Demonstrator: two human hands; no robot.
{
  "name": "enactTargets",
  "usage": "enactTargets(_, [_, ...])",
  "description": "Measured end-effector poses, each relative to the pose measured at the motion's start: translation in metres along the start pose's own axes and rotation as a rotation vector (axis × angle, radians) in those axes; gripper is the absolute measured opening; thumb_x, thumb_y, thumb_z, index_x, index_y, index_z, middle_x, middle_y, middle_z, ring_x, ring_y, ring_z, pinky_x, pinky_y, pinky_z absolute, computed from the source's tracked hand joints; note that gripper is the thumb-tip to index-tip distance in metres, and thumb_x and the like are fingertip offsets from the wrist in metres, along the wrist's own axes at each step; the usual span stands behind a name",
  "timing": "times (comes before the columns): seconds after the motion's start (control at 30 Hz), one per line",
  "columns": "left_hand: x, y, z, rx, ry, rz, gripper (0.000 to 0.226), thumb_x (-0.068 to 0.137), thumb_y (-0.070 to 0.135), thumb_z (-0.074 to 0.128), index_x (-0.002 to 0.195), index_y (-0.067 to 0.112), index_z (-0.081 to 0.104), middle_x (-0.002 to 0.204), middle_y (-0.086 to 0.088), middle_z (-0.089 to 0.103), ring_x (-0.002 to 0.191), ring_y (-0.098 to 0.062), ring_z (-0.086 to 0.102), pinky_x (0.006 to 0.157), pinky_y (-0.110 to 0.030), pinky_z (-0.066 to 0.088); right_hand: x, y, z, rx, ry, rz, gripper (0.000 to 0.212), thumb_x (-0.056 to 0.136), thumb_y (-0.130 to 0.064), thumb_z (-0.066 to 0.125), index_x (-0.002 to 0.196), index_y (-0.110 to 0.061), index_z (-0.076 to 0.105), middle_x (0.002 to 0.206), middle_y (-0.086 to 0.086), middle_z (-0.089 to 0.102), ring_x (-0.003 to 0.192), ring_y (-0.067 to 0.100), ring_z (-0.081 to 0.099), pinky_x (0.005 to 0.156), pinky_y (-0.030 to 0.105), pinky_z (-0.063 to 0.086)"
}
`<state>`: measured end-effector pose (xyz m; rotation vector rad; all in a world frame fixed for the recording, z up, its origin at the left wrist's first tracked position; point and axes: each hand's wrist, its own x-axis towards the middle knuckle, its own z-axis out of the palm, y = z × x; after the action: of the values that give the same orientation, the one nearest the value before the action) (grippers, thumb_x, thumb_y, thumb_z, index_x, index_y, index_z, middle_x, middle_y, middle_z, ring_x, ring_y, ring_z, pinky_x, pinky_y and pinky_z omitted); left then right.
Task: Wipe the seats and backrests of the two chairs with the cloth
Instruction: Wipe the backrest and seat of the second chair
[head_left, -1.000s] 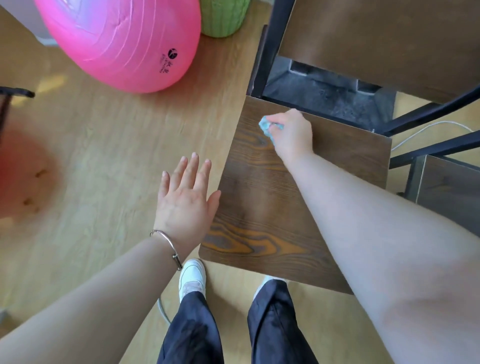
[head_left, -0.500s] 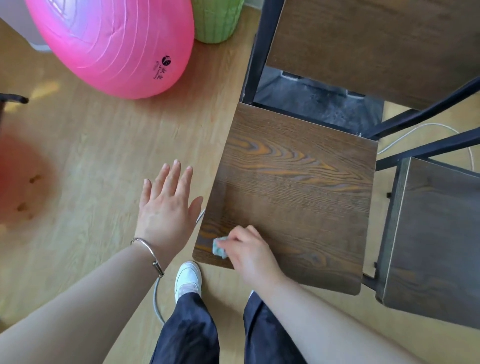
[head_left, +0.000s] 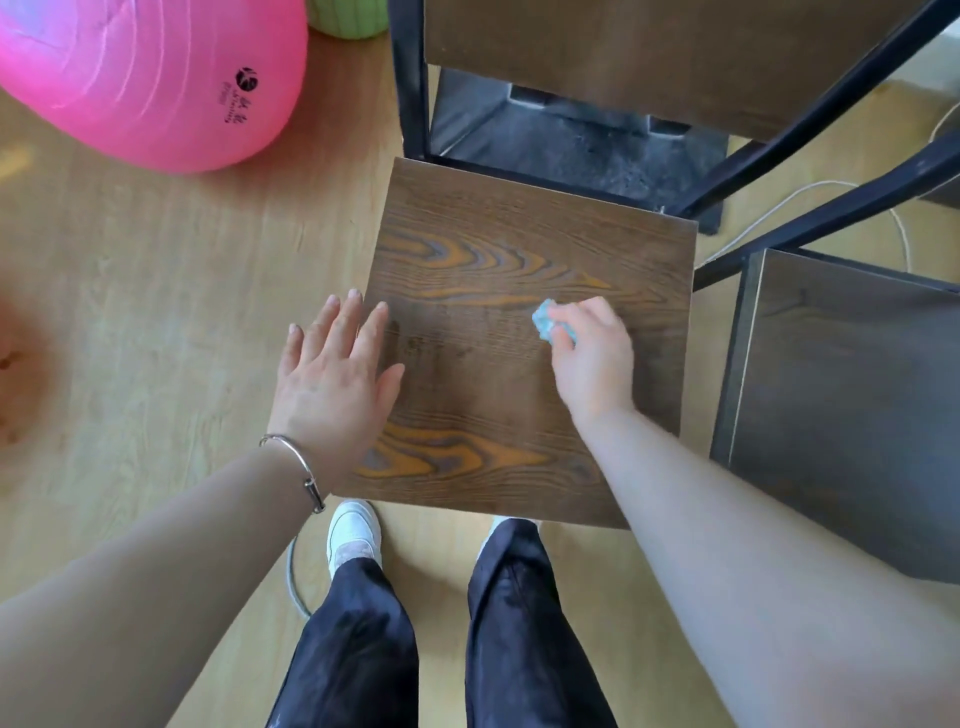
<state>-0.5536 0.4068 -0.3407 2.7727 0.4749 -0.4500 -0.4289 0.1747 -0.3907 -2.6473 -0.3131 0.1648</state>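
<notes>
The right hand (head_left: 592, 358) gripped a bunched blue cloth (head_left: 551, 321) against the chair seat (head_left: 493, 395). Just left of it, the left hand (head_left: 337, 384) lay flat, fingers straight, over the seat's edge.

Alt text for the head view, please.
The right hand holds a crumpled blue cloth on the dark wooden chair seat, the left hand open over the seat's left edge. A second chair stands to the right.

The small, pale-blue cloth (head_left: 545, 319) is crumpled against the near chair (head_left: 493, 249), right of the middle of its dark wood-grain seat. The second chair (head_left: 841, 405) stands just to its right.
</notes>
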Motion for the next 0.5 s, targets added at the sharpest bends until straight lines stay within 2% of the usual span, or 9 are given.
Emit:
enactTargets(0.17, [-0.001,0.011,0.002,0.027,-0.040,0.004,0.063,0.098,0.046,0.035,0.154,0.022,0.018,0.162,-0.004,0.012,0.150,-0.022,0.006,0.121,-0.048,0.009,-0.104,-0.018,0.013,0.012,-0.192,-0.271,0.021,0.084,-0.003,0.062,0.099,-0.012,0.072,0.092,0.001,0.058,0.081,0.026,0.047,0.063,0.037,0.049])
enactTargets(0.27, [-0.001,0.014,0.003,0.031,-0.035,0.011,0.063,0.098,0.045,0.037,0.153,0.021,0.021,0.162,-0.005,0.014,0.150,-0.023,0.008,0.120,-0.049,0.010,-0.147,-0.018,0.018,0.050,-0.299,-0.312,0.027,0.083,-0.006,0.057,0.103,-0.014,0.072,0.093,-0.001,0.059,0.082,0.023,0.047,0.058,0.039,0.052])
enactTargets(0.37, [-0.002,0.012,0.005,0.048,-0.034,0.030,0.062,0.097,0.043,0.040,0.153,0.019,0.024,0.161,-0.006,0.017,0.149,-0.025,0.010,0.120,-0.051,0.011,-0.144,-0.017,0.009,0.152,-0.297,-0.228,0.025,0.085,-0.006,0.059,0.104,-0.014,0.074,0.093,-0.003,0.060,0.084,0.021,0.048,0.064,0.038,0.052])
enactTargets(0.5, [-0.006,0.012,0.009,0.067,-0.023,0.066,0.062,0.097,0.042,0.043,0.152,0.018,0.026,0.160,-0.007,0.020,0.149,-0.026,0.013,0.119,-0.052,0.013,-0.119,0.022,-0.035,0.191,0.007,0.108,0.029,0.088,-0.002,0.063,0.109,-0.017,0.075,0.095,-0.004,0.058,0.087,0.020,0.056,0.079,0.020,0.043])
